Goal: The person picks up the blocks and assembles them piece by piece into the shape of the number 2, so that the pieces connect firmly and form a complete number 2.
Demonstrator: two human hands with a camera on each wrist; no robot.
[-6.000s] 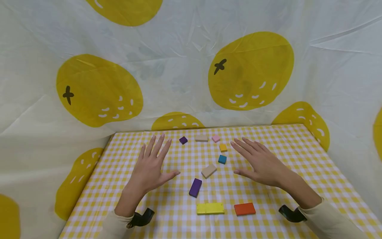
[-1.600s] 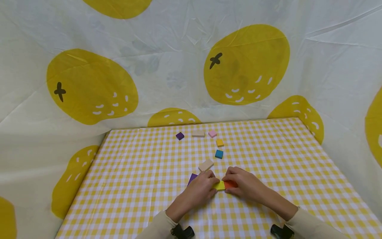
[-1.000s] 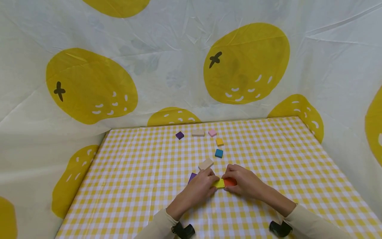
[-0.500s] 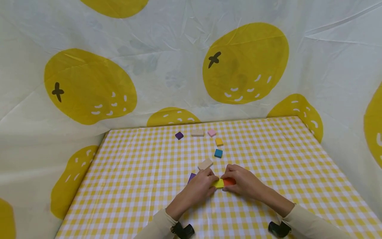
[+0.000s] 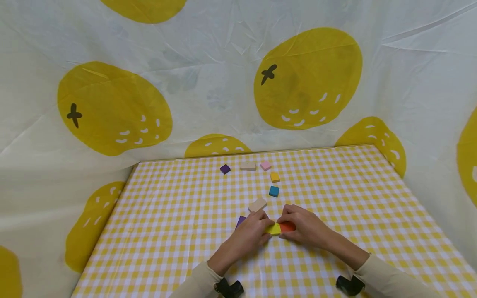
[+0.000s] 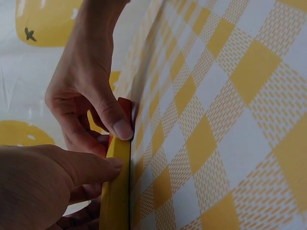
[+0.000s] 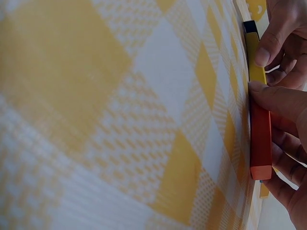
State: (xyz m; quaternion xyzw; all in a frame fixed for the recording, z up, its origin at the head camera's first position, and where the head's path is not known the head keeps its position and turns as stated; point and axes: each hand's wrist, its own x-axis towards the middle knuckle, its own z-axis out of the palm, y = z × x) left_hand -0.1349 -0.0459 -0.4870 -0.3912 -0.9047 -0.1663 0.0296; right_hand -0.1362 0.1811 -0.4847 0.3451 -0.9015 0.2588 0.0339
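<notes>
My left hand pinches a flat yellow block between thumb and fingers, covering its left part. Opposite it, my right hand grips an orange-red block by its long sides. The two blocks lie in line on the cloth, end against end. In the right wrist view the orange-red block shows its near end, with the yellow block beyond it. A purple block sits behind my left hand, partly hidden. Just past my left fingertips is a plain wooden block.
Farther back, a blue block, an orange-yellow block, a pink block, a second wooden block and a small dark purple block form a curve. A yellow-checked cloth covers the table; a fruit-print curtain stands behind.
Six seconds ago both hands were spread over the table, and the yellow and orange-red blocks lay apart nearer me. Now both are held farther back, joined end to end. Lately the hands barely move.
</notes>
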